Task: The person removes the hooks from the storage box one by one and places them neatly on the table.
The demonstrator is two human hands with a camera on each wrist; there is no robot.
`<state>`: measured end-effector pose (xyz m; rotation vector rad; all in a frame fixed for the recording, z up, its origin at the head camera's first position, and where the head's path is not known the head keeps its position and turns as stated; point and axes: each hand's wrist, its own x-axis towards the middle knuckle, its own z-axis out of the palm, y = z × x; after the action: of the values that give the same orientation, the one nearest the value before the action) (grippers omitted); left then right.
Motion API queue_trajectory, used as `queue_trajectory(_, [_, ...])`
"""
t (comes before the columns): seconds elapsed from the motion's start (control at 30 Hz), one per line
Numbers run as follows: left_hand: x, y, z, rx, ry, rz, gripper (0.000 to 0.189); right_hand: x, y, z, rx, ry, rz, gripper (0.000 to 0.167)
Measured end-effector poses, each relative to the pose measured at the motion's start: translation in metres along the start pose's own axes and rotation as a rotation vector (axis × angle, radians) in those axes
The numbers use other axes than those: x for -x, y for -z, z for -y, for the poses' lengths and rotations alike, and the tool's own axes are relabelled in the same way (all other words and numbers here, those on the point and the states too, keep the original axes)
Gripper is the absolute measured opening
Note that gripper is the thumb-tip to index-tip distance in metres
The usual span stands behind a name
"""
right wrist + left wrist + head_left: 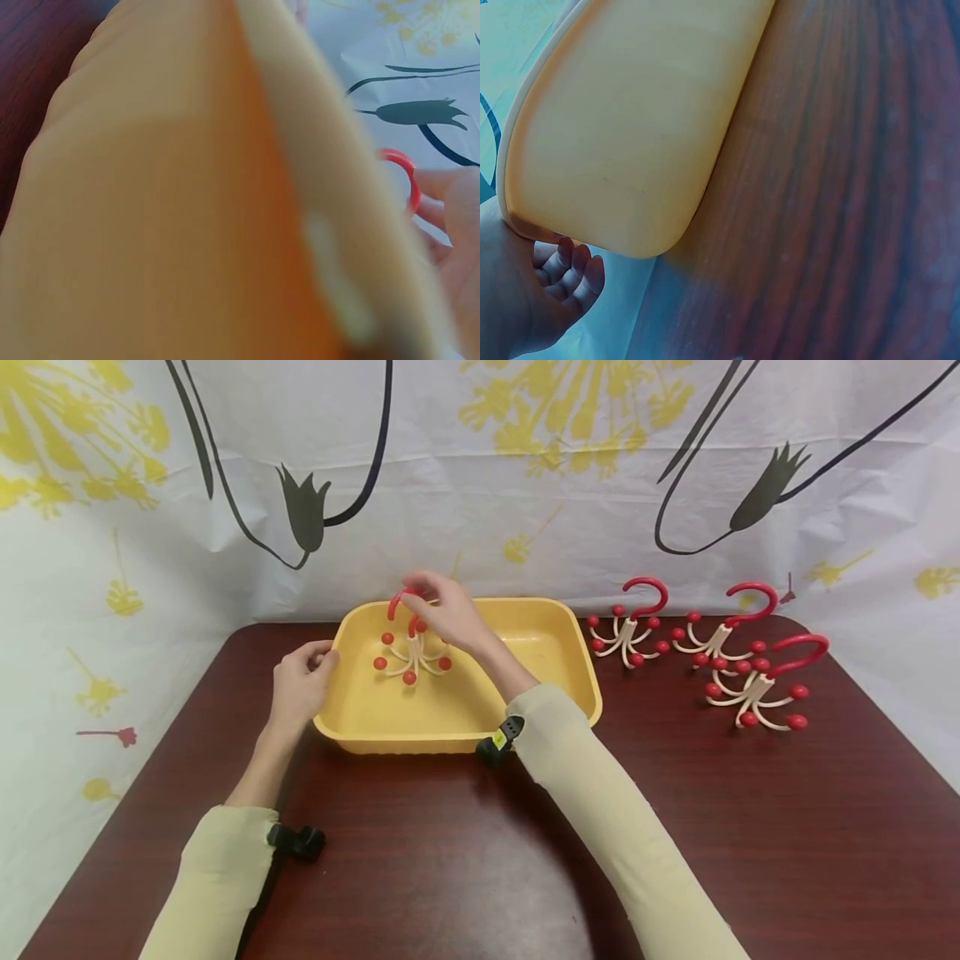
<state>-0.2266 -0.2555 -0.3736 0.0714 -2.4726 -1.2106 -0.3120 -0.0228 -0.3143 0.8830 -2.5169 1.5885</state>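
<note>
A yellow plastic tub (390,714) stands on the table. My left hand (298,689) grips its left rim, with the fingers curled under the lip in the left wrist view. Inside the tub's outline, toward the left, is a hook hanger (413,652) with cream arms tipped by red balls. My right hand (448,610) pinches the top of its red hook (413,184). Whether the hanger touches the tub floor, I cannot tell. In the right wrist view the tub wall hides the hanger's lower part.
Three similar hangers lie right of the tub: one close to its rim (628,635), one farther right (720,639), one nearer the front (756,693). A patterned sheet (465,535) hangs behind the dark wooden table (420,852).
</note>
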Motion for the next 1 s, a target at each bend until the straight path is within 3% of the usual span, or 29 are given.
queue_trajectory(0.17, [0.000,0.000,0.000,-0.001,-0.005,0.000,0.035,0.000,0.001,0.002,0.026,-0.017,-0.026,0.020])
queue_trajectory(0.47, [0.000,0.000,-0.002,-0.009,-0.005,0.001,0.036,0.005,0.005,0.004,0.033,-0.030,-0.062,0.018])
queue_trajectory(0.77, [0.000,0.001,-0.001,-0.014,-0.003,0.001,0.035,0.016,0.012,0.013,-0.003,0.011,-0.099,0.018])
queue_trajectory(1.0, [-0.001,0.000,0.000,-0.012,-0.009,-0.001,0.035,0.025,0.024,0.023,-0.051,0.090,-0.145,0.019])
